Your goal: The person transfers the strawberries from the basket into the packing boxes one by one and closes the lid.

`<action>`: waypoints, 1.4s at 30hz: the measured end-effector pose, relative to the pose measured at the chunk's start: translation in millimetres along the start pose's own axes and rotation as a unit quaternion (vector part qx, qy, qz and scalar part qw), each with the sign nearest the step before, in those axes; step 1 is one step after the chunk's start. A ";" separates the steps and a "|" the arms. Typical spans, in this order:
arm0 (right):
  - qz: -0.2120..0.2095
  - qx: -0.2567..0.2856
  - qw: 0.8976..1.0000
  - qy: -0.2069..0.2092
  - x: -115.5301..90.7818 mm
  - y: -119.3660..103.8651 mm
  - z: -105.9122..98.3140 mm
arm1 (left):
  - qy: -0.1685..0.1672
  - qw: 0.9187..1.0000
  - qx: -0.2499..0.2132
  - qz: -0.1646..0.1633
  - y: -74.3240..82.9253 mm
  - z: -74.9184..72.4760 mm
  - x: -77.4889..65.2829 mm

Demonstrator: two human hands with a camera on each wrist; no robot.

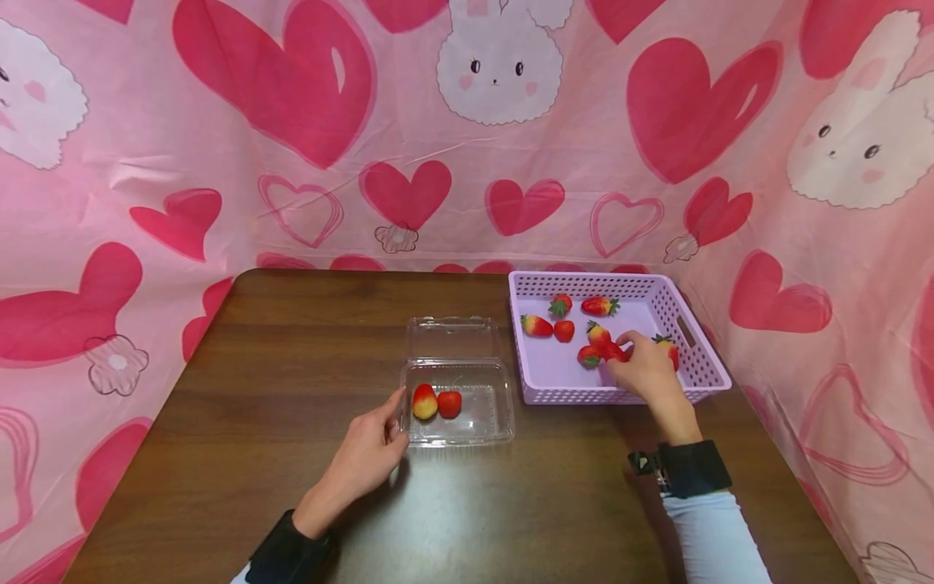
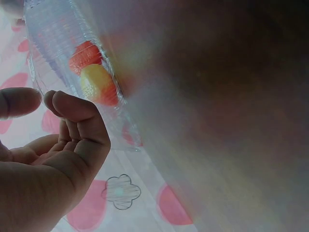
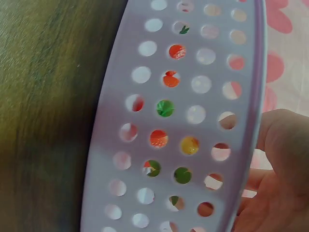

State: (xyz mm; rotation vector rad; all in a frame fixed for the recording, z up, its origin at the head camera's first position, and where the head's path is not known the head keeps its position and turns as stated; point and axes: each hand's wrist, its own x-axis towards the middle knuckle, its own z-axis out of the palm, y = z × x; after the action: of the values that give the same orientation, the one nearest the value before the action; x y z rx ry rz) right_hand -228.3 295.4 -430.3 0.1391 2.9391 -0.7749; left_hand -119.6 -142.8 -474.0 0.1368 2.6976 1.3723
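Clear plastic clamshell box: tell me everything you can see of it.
The clear plastic clamshell box has a rectangular base and a lid folded open on the far side. It sits upright on the dark brown wood-look table, left of the lilac perforated plastic basket. A red-and-yellow strawberry and a red strawberry lie inside, toward its left. The person's bare left hand pinches its left edge.

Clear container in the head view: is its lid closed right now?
No, the lid lies folded back behind the clear container, leaving two strawberries uncovered inside it.
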 end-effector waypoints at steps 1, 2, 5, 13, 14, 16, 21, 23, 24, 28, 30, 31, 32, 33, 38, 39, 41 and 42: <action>-0.003 0.001 1.000 0.004 -1.0 -1.4 -0.3 | -0.001 1.000 -0.001 0.000 0.1 0.1 -0.3; -0.005 0.001 1.000 0.008 -1.9 -3.0 -0.7 | 0.000 1.000 0.000 0.000 0.0 0.2 -0.2; -0.015 0.001 1.000 0.019 -5.3 -9.4 -2.3 | 0.001 1.000 0.001 0.000 0.1 0.3 -0.4; -0.042 -0.003 0.998 0.037 -13.2 -22.7 -5.0 | 0.002 1.000 0.003 -0.001 0.0 0.5 -0.4; -0.044 -0.003 0.998 0.037 -14.0 -23.9 -5.0 | 0.001 1.000 0.002 -0.001 0.3 0.6 -0.6; -0.045 -0.001 0.998 0.035 -15.2 -26.0 -5.5 | 0.002 1.000 0.002 -0.004 0.7 0.6 -0.3; -0.051 0.006 0.998 0.032 -20.2 -32.8 -7.1 | -0.004 1.000 -0.003 -0.016 2.9 0.2 0.4; -0.053 0.007 0.998 0.030 -22.7 -36.1 -7.9 | -0.008 1.000 -0.007 -0.019 3.5 0.1 0.1; -0.053 0.009 0.998 0.028 -23.8 -38.1 -8.3 | -0.009 1.000 -0.007 -0.019 3.4 0.1 0.1; -0.052 0.012 0.998 0.022 -26.9 -44.5 -9.7 | -0.010 1.000 -0.005 -0.016 3.1 -0.3 0.3; -0.053 0.013 0.998 0.022 -28.6 -47.7 -10.3 | -0.008 1.000 -0.004 -0.015 2.9 -0.5 0.6; -0.053 0.013 0.998 0.022 -29.4 -48.9 -10.4 | -0.008 1.000 -0.004 -0.014 3.0 -0.5 0.6; -0.054 0.014 0.998 0.021 -30.1 -50.0 -10.5 | -0.008 1.000 -0.004 -0.013 3.0 -0.5 0.5; -0.055 0.015 0.998 0.022 -30.8 -51.0 -10.5 | -0.008 1.000 -0.005 -0.013 3.1 -0.4 0.1; -0.075 0.024 0.997 0.026 -34.2 -53.9 -8.3 | -0.006 1.000 -0.004 -0.011 3.2 0.4 -0.8; -0.081 0.025 0.996 0.028 -34.8 -54.3 -7.8 | -0.005 1.000 -0.004 -0.011 3.1 0.6 -0.8; -0.090 0.027 0.995 0.032 -35.6 -54.3 -6.9 | -0.004 1.000 -0.002 -0.011 2.9 0.9 -0.7; -0.094 0.027 0.995 0.035 -35.8 -54.2 -6.6 | -0.004 1.000 -0.003 -0.010 2.9 1.0 -0.8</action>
State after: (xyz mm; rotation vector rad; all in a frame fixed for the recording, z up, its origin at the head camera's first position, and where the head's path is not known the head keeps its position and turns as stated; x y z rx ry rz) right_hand -199.5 249.4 -394.0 -0.1096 3.0299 -0.8921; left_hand -118.6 -140.4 -472.3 0.1138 2.6816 1.3709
